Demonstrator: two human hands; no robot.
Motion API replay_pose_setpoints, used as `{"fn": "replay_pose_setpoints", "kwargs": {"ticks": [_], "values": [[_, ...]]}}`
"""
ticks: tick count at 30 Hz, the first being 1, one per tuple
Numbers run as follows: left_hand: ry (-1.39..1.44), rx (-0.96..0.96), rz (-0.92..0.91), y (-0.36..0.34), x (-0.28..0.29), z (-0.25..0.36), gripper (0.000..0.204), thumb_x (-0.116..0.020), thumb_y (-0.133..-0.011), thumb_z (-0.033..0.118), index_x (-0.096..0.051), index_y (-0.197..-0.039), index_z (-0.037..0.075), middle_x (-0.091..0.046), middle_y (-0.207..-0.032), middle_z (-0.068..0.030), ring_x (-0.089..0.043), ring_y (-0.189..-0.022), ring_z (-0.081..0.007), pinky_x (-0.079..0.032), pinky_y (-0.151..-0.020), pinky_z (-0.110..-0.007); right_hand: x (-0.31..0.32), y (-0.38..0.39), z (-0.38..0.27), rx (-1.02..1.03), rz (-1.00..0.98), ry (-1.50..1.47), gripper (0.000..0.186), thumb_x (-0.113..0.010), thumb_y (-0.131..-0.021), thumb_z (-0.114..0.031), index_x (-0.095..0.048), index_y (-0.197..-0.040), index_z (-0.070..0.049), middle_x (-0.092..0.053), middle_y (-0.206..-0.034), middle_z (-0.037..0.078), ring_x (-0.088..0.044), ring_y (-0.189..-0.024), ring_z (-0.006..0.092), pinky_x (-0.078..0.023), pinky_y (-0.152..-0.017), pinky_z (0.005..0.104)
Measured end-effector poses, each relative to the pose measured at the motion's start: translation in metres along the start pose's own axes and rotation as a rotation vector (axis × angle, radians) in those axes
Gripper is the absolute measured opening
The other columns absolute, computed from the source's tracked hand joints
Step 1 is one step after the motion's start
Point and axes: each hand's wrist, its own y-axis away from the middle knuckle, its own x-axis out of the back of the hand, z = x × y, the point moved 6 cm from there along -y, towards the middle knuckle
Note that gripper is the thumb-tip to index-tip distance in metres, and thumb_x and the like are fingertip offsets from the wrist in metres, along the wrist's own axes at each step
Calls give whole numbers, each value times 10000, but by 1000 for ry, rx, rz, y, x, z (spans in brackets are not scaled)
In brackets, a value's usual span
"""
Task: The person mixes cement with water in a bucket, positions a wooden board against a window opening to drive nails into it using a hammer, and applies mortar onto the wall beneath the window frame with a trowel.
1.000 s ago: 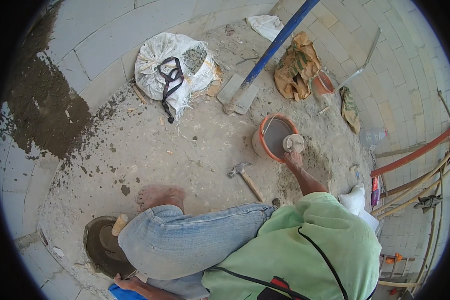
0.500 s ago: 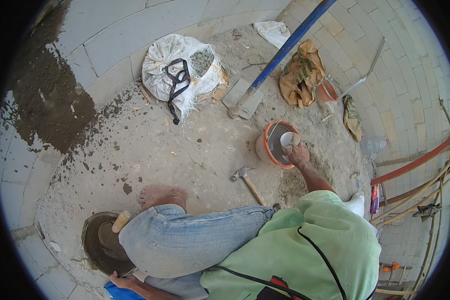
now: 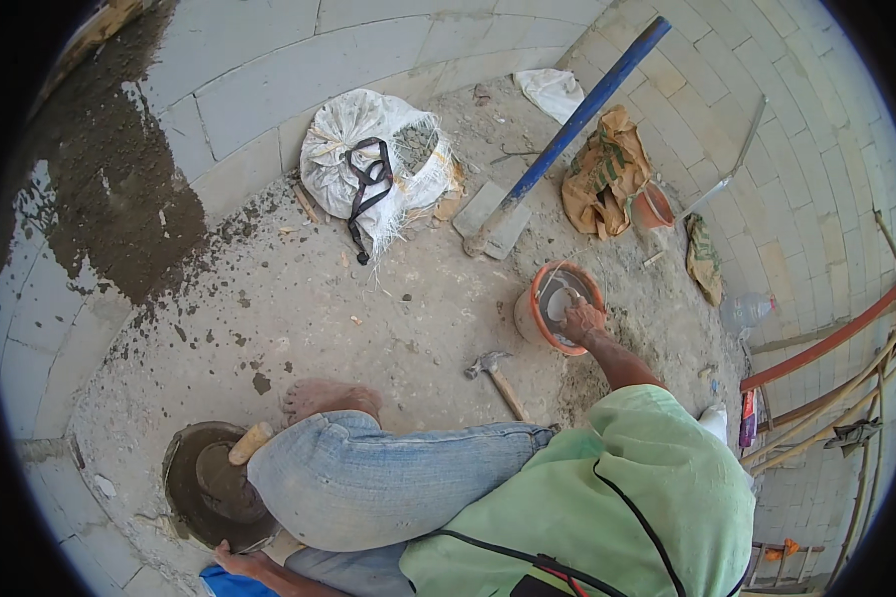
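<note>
My right hand (image 3: 581, 320) is closed on a small white cup (image 3: 561, 302), which is dipped into an orange bucket (image 3: 521, 316) of murky grey water. The cup's lower part is hidden in the water. At the lower left, my left hand (image 3: 235, 559) grips the near rim of a round mortar pan (image 3: 176, 478). Wet grey mortar (image 3: 224, 493) lies in the pan, and a wooden-handled tool (image 3: 251, 444) leans there, its head hidden in the mix. A claw hammer (image 3: 503, 381) rests on the floor between the pan and the bucket.
A torn white woven sack (image 3: 343, 139) with a black strap lies against the block wall. A blue pole (image 3: 587, 109) stands on a flat base plate. Behind the bucket are a crumpled brown paper bag (image 3: 607, 169) and a smaller orange bucket (image 3: 652, 206). My bare foot (image 3: 319, 398) is beside the pan.
My right hand has lowered the white cup deeper into the bucket, and its mouth now sits at the water. My left hand stays at the pan's rim. The view has shifted slightly.
</note>
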Motion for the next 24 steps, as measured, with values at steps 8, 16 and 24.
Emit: {"fn": "replay_pose_setpoints", "kwargs": {"ticks": [8, 16, 24], "values": [[55, 37, 112, 18, -9, 13, 185, -572, -637, 105, -489, -790, 41, -484, -833, -53, -494, -774, -203, -434, -725, -339, -2, 9, 27, -212, 256, -425, 530, -587, -820, -496, -639, -1110, -56, -573, -1149, 240, -584, -1019, 381, -471, -878, 470], [247, 163, 102, 41, -39, 38, 101, -559, -648, 91, -514, -732, 58, -536, -781, -23, -518, -708, -165, -442, -649, -314, 22, 21, -9, 6, 93, -36, 552, -608, -805, -486, -625, -1166, -69, -520, -1216, 240, -586, -1040, 379, -477, -885, 460], [251, 154, 70, 34, -32, 25, 54, -556, -669, 82, -512, -698, 91, -544, -792, 3, -513, -735, -134, -422, -696, -289, 27, 20, -41, 129, 0, -21, 545, -608, -813, -479, -627, -1152, -52, -543, -1178, 253, -585, -1029, 391, -475, -876, 462]]}}
